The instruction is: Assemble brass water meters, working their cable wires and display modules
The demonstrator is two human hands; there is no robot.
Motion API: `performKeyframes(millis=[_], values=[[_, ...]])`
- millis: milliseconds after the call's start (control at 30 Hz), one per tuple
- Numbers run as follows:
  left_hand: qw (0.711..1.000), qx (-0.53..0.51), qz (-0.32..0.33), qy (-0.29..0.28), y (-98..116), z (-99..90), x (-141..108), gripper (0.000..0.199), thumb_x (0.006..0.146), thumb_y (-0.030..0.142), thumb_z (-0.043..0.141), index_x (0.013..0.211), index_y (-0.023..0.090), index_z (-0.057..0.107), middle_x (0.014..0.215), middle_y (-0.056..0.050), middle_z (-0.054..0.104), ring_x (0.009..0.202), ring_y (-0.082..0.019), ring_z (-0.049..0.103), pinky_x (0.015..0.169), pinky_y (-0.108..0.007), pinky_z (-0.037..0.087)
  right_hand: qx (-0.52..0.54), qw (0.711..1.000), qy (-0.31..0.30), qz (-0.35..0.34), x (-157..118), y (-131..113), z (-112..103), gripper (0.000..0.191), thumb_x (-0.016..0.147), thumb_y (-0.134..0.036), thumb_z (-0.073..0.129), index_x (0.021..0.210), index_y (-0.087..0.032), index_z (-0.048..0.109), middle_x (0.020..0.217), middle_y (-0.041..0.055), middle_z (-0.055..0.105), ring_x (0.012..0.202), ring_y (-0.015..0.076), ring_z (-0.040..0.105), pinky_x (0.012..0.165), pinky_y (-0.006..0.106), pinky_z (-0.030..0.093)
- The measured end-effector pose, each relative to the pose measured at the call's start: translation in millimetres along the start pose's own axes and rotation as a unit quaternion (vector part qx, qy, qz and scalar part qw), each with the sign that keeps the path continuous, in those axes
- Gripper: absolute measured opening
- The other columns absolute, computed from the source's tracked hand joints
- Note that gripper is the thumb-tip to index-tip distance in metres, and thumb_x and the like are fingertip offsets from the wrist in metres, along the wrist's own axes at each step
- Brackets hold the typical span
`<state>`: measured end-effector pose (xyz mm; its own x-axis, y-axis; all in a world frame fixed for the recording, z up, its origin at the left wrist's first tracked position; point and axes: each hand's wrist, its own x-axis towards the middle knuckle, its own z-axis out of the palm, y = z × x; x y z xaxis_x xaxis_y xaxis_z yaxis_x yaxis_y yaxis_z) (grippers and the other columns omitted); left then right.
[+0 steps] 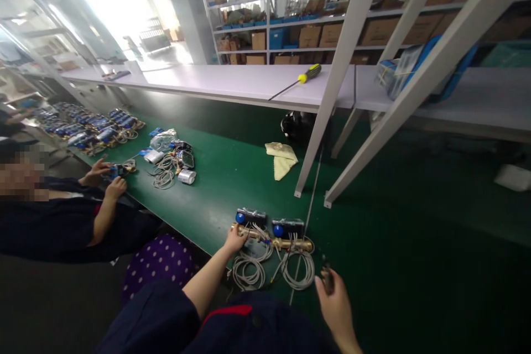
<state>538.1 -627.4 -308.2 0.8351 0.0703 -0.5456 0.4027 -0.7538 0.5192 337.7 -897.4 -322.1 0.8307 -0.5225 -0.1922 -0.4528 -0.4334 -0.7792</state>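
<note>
Our left hand [234, 240] closes its grip on the brass fitting [253, 233] at the near edge of the green surface [232, 177], white cable coils [249, 271] lying just below; our right hand [334, 301] pinches a small dark tool [327, 278] beside them.

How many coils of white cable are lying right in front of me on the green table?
2. One coil lies by my left hand; the other coil lies right of it, near my right hand. Further cables lie by the co-worker.
</note>
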Motion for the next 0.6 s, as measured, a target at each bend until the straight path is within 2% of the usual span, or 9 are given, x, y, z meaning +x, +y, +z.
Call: performKeyframes(millis=[67,133,200,267,367,467,533,600], values=[[1.000,-0.020,0.007,-0.019,-5.6,-9.9,1.0,0.066,0.081,0.024,0.060,0.140,0.013,0.036,0.136,-0.016,0.051,0.126,-0.024,0.049,0.106,-0.031,0.037,-0.026,0.989,0.026,-0.140,20.8,-35.0,32.6,0.048,0.087,-0.052,0.040,0.111,-0.012,0.052,0.108,0.0202,0.063,0.099,0.0309,0.062,0.086,0.042,0.051],[0.999,-0.039,0.017,-0.033,-17.0,-21.0,-3.4,0.066,0.082,0.024,0.059,0.143,0.015,0.034,0.136,-0.012,0.052,0.124,-0.021,0.051,0.105,-0.028,0.039,-0.064,0.969,0.029,-0.238,37.4,-62.3,60.2,0.040,0.088,-0.046,0.043,0.108,-0.014,0.054,0.113,0.0197,0.062,0.107,0.0328,0.058,0.093,0.047,0.046],[0.998,-0.053,0.013,-0.035,-35.9,-28.2,-15.5,0.066,0.084,0.024,0.057,0.144,0.015,0.032,0.139,-0.012,0.049,0.124,-0.019,0.052,0.103,-0.025,0.040,-0.129,0.930,0.016,-0.343,49.9,-79.2,80.1,0.029,0.090,-0.036,0.044,0.107,-0.015,0.056,0.120,0.0181,0.060,0.113,0.0328,0.054,0.096,0.049,0.044],[0.998,-0.060,-0.014,-0.026,-62.3,-30.2,-36.1,0.063,0.085,0.023,0.054,0.144,0.012,0.034,0.139,-0.013,0.049,0.122,-0.019,0.053,0.101,-0.025,0.041,-0.198,0.876,-0.005,-0.439,61.3,-87.9,93.5,0.024,0.091,-0.022,0.042,0.107,-0.015,0.059,0.128,0.0164,0.057,0.115,0.0314,0.053,0.095,0.047,0.044],[0.993,-0.074,-0.095,0.007,-109.8,-25.0,-83.3,0.056,0.085,0.018,0.051,0.138,0.003,0.042,0.130,-0.019,0.056,0.119,-0.022,0.056,0.101,-0.028,0.042,-0.253,0.805,-0.071,-0.531,80.2,-92.3,105.4,0.032,0.087,-0.009,0.039,0.106,-0.016,0.063,0.136,0.0121,0.053,0.119,0.0295,0.051,0.093,0.044,0.045],[0.969,-0.122,-0.204,0.063,-149.7,-7.3,-145.0,0.047,0.081,0.012,0.055,0.127,0.002,0.055,0.119,-0.018,0.063,0.112,-0.024,0.060,0.098,-0.029,0.044,-0.267,0.749,-0.156,-0.586,102.0,-91.9,107.7,0.038,0.083,-0.006,0.038,0.101,-0.018,0.069,0.132,0.0089,0.057,0.115,0.0283,0.054,0.086,0.041,0.049],[0.936,-0.175,-0.280,0.118,-166.5,11.5,-188.7,0.042,0.080,0.011,0.057,0.121,0.006,0.060,0.115,-0.016,0.066,0.109,-0.023,0.062,0.096,-0.030,0.046,-0.270,0.733,-0.184,-0.596,120.9,-94.5,105.7,0.035,0.081,-0.011,0.041,0.094,-0.018,0.073,0.131,0.0112,0.057,0.110,0.0325,0.056,0.075,0.044,0.051],[0.889,-0.227,-0.355,0.178,-177.1,34.6,-233.0,0.038,0.083,0.013,0.057,0.121,0.009,0.060,0.116,-0.013,0.065,0.109,-0.022,0.061,0.098,-0.032,0.046,-0.250,0.749,-0.196,-0.581,139.3,-104.7,107.0,0.032,0.080,-0.019,0.046,0.094,-0.019,0.074,0.134,0.0163,0.053,0.095,0.0377,0.060,0.061,0.051,0.049]])
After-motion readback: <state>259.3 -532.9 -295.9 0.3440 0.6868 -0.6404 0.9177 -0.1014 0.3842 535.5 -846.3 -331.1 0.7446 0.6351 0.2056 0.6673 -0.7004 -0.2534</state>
